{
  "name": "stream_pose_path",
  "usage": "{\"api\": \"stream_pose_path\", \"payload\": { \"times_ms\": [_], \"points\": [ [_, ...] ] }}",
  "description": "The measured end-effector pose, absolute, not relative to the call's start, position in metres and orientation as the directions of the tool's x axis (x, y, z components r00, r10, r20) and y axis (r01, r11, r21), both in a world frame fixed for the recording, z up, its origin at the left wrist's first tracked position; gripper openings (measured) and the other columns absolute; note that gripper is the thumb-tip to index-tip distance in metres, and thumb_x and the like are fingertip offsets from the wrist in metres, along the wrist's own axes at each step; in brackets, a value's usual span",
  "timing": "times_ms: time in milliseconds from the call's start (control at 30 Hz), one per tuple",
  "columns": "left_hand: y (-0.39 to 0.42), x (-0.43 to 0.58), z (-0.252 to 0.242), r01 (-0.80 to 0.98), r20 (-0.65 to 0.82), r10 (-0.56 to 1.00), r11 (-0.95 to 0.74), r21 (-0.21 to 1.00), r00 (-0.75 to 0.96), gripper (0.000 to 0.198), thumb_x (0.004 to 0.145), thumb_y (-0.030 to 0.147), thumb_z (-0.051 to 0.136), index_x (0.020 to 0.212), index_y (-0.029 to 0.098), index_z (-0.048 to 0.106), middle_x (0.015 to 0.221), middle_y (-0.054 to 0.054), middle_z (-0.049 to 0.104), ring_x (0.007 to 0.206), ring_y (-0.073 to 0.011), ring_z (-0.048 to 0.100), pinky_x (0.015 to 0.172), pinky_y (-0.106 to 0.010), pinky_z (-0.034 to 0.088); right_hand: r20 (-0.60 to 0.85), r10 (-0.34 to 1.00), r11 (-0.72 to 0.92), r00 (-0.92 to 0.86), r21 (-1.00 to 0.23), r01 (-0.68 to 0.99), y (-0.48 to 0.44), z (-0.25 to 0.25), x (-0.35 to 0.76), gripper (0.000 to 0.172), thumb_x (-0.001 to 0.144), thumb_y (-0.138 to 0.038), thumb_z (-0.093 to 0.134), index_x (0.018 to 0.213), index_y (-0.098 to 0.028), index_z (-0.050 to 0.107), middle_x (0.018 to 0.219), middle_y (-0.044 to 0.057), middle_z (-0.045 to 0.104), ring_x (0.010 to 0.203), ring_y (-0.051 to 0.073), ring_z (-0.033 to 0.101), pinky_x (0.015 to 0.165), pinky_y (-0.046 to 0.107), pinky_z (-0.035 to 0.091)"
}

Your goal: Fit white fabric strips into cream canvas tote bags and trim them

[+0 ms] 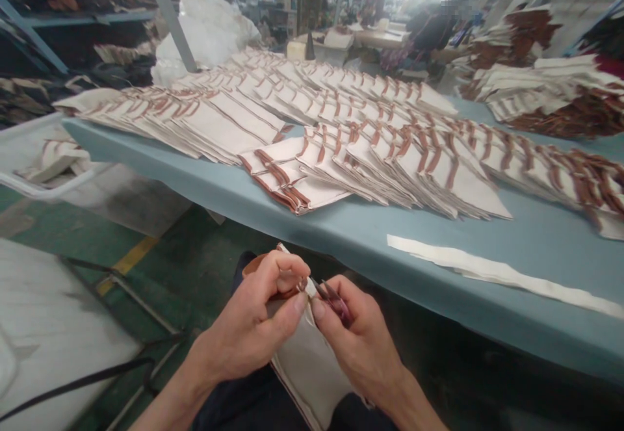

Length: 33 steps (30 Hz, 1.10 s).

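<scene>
Over my lap hangs a cream fabric piece with brown edging [312,366]. My left hand [266,314] pinches its upper edge between thumb and forefinger. A brown strip [253,265] shows behind those fingers. My right hand [358,337] is closed around small scissors with purplish handles [336,301], their dark blades pointing up and left toward the pinched edge. The right thumb also presses on the fabric close to the left thumb. Whether the blades touch the fabric I cannot tell. The lower part of the piece drops between my legs.
A blue-covered table [219,197] stands ahead, with rows of overlapping cream pieces with brown trim [380,158] and a long white strip [487,268]. A white plastic bin [112,184] stands at left, near a pale seat [53,333]. Brown and cream stacks [550,86] lie at back right.
</scene>
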State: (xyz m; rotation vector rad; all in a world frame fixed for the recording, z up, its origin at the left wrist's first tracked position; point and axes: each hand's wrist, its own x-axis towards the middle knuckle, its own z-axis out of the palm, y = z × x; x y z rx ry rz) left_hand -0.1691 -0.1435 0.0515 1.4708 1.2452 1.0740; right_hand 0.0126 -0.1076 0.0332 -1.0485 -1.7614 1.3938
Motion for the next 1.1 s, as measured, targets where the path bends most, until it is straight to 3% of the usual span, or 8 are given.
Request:
{"api": "stream_pose_path", "payload": {
  "times_ms": [267, 433, 633, 767, 900, 1100],
  "points": [
    [-0.144, -0.165, 0.052, 0.215, 0.034, 0.997, -0.049, 0.975, 0.074, 0.012, 0.098, 0.017, 0.047, 0.107, 0.024, 0.046, 0.085, 0.001, 0.067, 0.07, -0.0147, 0.064, 0.06, -0.024, 0.044, 0.115, 0.891, 0.236, -0.439, -0.944, 0.23, -0.11, 0.039, 0.014, 0.019, 0.096, -0.031, 0.062, 0.081, -0.02, 0.059, 0.057, -0.008, 0.047, 0.047, 0.008, 0.04, 0.045, 0.021, 0.028],
    [-0.142, -0.163, 0.057, 0.347, 0.1, 0.987, -0.137, 0.928, 0.123, 0.018, 0.093, 0.012, 0.048, 0.108, 0.023, 0.047, 0.08, 0.003, 0.069, 0.07, -0.0138, 0.068, 0.066, -0.025, 0.049, 0.233, 0.843, 0.397, -0.484, -0.878, 0.268, -0.101, 0.048, 0.022, 0.012, 0.096, -0.028, 0.065, 0.089, -0.018, 0.065, 0.054, -0.009, 0.048, 0.042, 0.008, 0.04, 0.041, 0.021, 0.028],
    [-0.141, -0.157, 0.066, 0.388, 0.142, 0.977, -0.195, 0.901, 0.162, 0.023, 0.091, 0.009, 0.048, 0.109, 0.023, 0.047, 0.085, 0.002, 0.076, 0.072, -0.0121, 0.074, 0.07, -0.022, 0.053, 0.379, 0.729, 0.614, -0.57, -0.73, 0.3, -0.091, 0.058, 0.03, 0.015, 0.1, -0.022, 0.061, 0.091, -0.016, 0.071, 0.071, 0.002, 0.073, 0.053, 0.011, 0.062, 0.053, 0.021, 0.043],
    [-0.14, -0.154, 0.067, 0.46, 0.16, 0.976, -0.212, 0.862, 0.151, 0.027, 0.087, 0.009, 0.05, 0.111, 0.023, 0.048, 0.081, 0.004, 0.076, 0.071, -0.0123, 0.075, 0.066, -0.021, 0.053, 0.308, 0.733, 0.591, -0.606, -0.729, 0.345, -0.09, 0.063, 0.032, 0.013, 0.098, -0.019, 0.061, 0.095, -0.015, 0.072, 0.077, 0.004, 0.077, 0.062, 0.014, 0.07, 0.059, 0.022, 0.046],
    [-0.139, -0.154, 0.064, 0.526, 0.184, 0.971, -0.239, 0.817, 0.155, 0.031, 0.085, 0.007, 0.05, 0.111, 0.024, 0.05, 0.09, 0.003, 0.078, 0.081, -0.0129, 0.078, 0.073, -0.021, 0.055, 0.208, 0.738, 0.551, -0.642, -0.735, 0.396, -0.091, 0.069, 0.034, 0.014, 0.097, -0.016, 0.06, 0.098, -0.016, 0.073, 0.083, 0.004, 0.078, 0.067, 0.015, 0.071, 0.063, 0.024, 0.045],
    [-0.139, -0.152, 0.062, 0.464, 0.16, 0.973, -0.221, 0.857, 0.169, 0.031, 0.088, 0.007, 0.052, 0.114, 0.024, 0.051, 0.1, 0.001, 0.077, 0.089, -0.0133, 0.078, 0.079, -0.022, 0.055, 0.145, 0.777, 0.492, -0.613, -0.747, 0.447, -0.088, 0.074, 0.032, 0.014, 0.088, -0.013, 0.054, 0.079, -0.018, 0.062, 0.064, -0.003, 0.06, 0.054, 0.011, 0.051, 0.054, 0.025, 0.032]
  ]
}}
